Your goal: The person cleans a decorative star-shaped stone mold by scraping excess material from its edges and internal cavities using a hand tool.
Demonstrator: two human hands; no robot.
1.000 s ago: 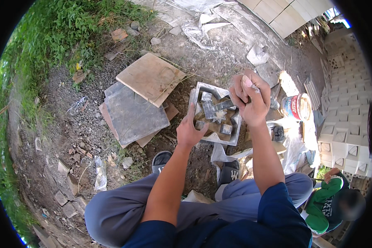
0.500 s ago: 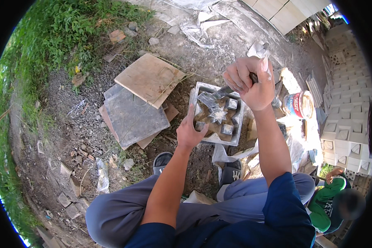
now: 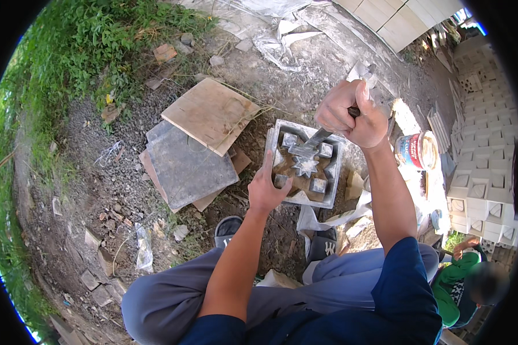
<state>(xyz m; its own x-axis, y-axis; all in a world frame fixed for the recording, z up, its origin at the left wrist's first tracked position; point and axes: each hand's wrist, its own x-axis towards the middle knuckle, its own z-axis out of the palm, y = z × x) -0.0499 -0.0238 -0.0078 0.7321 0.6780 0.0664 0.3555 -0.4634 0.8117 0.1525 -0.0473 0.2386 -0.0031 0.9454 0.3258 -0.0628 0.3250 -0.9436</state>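
Note:
A square grey metal mould (image 3: 331, 192) lies on the ground in front of me, with four-sided posts and a star-shaped piece (image 3: 305, 167) in the middle. Brown sandy mix (image 3: 296, 183) fills the gaps between them. My left hand (image 3: 265, 188) grips the mould's left side, fingers along the outer wall and thumb over the near-left rim. In my right hand (image 3: 354, 115), closed in a fist above the far-right corner, is the handle of a putty knife (image 3: 317, 138). Its flat blade slants down onto the mould beside the star.
Left of the mould lie a wooden board (image 3: 212, 118) and a grey board (image 3: 193, 172), stacked askew. A paint bucket (image 3: 411, 150) stands to the right. Pale patterned blocks (image 3: 477, 167) are piled at far right, near a person in green (image 3: 456, 282). White plastic sheeting (image 3: 282, 37) lies beyond.
The putty knife's blade has moved right and toward me, from the mould's far-left part to beside the star. My left hand stays on the mould's left side.

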